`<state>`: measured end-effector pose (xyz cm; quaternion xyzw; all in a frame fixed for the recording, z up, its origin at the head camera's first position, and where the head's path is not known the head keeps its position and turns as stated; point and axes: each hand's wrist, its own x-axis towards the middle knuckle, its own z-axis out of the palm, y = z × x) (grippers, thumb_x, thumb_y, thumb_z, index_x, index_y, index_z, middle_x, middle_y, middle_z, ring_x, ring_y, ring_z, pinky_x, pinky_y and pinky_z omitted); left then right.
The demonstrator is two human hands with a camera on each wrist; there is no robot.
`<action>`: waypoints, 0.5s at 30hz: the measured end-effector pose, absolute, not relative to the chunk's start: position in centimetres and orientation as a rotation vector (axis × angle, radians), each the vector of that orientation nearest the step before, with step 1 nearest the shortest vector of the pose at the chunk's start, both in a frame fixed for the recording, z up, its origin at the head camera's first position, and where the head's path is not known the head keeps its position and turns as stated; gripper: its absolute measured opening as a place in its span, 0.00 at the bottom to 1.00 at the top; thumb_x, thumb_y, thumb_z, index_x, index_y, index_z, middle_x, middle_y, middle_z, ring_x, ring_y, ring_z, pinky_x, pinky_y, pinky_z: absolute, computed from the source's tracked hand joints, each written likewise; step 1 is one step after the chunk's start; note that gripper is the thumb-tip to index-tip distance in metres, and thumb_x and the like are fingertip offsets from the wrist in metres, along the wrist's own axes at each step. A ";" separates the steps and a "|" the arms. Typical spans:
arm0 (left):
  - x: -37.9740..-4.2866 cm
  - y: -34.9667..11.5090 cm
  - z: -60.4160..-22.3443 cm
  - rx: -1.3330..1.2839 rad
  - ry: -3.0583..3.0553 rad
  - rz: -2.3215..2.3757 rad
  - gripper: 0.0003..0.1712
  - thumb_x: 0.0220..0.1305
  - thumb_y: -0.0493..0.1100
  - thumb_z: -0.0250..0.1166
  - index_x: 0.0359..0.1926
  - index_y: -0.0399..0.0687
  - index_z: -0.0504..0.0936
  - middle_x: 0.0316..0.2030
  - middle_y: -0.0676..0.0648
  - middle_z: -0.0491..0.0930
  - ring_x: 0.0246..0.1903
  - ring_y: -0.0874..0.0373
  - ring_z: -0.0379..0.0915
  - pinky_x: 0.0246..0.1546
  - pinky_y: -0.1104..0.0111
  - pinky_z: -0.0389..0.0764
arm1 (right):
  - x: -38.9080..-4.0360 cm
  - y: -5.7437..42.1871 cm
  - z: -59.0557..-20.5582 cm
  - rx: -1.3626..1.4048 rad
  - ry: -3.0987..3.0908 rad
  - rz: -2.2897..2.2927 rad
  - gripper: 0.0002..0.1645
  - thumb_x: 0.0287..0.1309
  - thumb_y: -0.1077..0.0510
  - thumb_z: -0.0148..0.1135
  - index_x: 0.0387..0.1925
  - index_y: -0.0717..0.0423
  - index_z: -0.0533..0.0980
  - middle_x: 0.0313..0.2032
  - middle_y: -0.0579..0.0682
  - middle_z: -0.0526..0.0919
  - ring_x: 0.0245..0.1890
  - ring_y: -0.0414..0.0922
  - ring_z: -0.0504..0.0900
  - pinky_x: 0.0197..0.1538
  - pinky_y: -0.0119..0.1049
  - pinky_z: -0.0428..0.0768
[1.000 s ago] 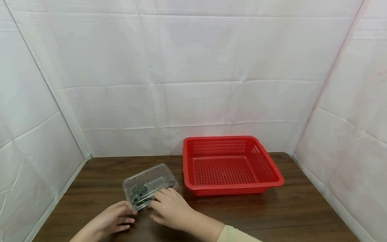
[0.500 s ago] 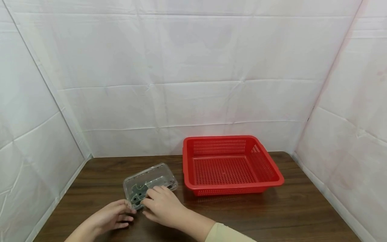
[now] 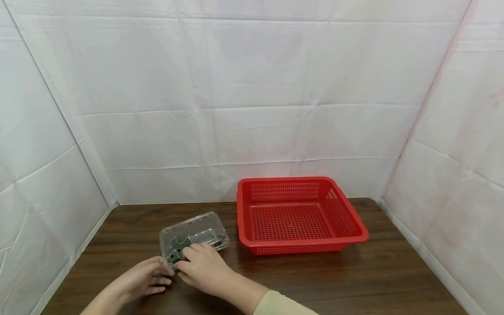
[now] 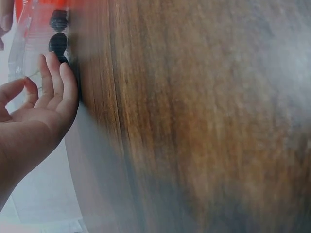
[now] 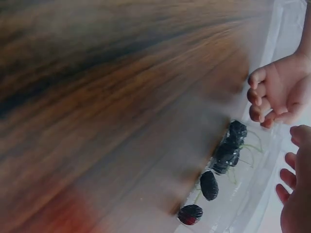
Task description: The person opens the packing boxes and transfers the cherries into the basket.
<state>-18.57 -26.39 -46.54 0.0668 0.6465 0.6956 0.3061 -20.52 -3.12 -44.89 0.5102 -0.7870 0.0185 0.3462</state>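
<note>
A clear plastic box (image 3: 201, 224) lies at an angle on the table, holding several dark mulberries (image 5: 226, 151) with thin green stems. My left hand (image 3: 143, 276) is at its near left corner; thumb and forefinger meet at the rim there, and the other fingers extend loosely, as the left wrist view shows. Over the near long edge reaches my right hand (image 3: 206, 269), fingers slightly bent, fingertips close to the left hand's. In the right wrist view its fingers (image 5: 287, 178) are spread beside the box and grip nothing visible. Whether they touch the rim cannot be told.
A red perforated plastic basket (image 3: 291, 243), with no contents visible, stands right of the box. The dark wood table (image 3: 354, 284) is enclosed by white sheeting (image 3: 244, 87) at the back and both sides.
My right hand has slid left along the box's near edge, toward my left hand. The left hand has drawn slightly left, staying at the corner; the box has barely shifted.
</note>
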 end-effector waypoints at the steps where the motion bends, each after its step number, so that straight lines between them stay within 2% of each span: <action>1: -18.6 -26.4 -46.6 0.176 1.715 1.839 0.11 0.76 0.44 0.43 0.38 0.53 0.72 0.43 0.48 0.78 0.42 0.55 0.76 0.43 0.63 0.79 | -20.6 -3.3 -45.0 1.323 -2.022 0.048 0.08 0.55 0.47 0.69 0.38 0.37 0.85 0.30 0.37 0.74 0.32 0.36 0.73 0.34 0.28 0.69; 5: -18.6 -26.5 -46.6 0.165 1.728 1.840 0.11 0.75 0.44 0.43 0.38 0.53 0.72 0.42 0.49 0.78 0.41 0.55 0.76 0.43 0.63 0.79 | -20.8 -3.8 -45.4 1.317 -1.971 0.005 0.08 0.56 0.46 0.67 0.39 0.36 0.86 0.31 0.38 0.75 0.32 0.37 0.74 0.33 0.29 0.68; 10: -18.5 -26.3 -46.6 0.152 1.740 1.855 0.10 0.74 0.43 0.44 0.38 0.53 0.71 0.41 0.50 0.78 0.41 0.56 0.76 0.43 0.63 0.79 | -20.8 -4.2 -45.7 1.327 -2.011 -0.087 0.09 0.60 0.45 0.63 0.41 0.36 0.85 0.34 0.38 0.76 0.35 0.37 0.74 0.37 0.30 0.71; 15: -18.3 -26.0 -46.6 0.132 1.752 1.864 0.08 0.74 0.43 0.44 0.40 0.52 0.69 0.40 0.51 0.78 0.41 0.56 0.76 0.43 0.63 0.78 | -20.7 -4.4 -45.9 1.341 -2.031 -0.118 0.09 0.65 0.47 0.60 0.39 0.39 0.84 0.36 0.39 0.77 0.37 0.37 0.73 0.39 0.29 0.71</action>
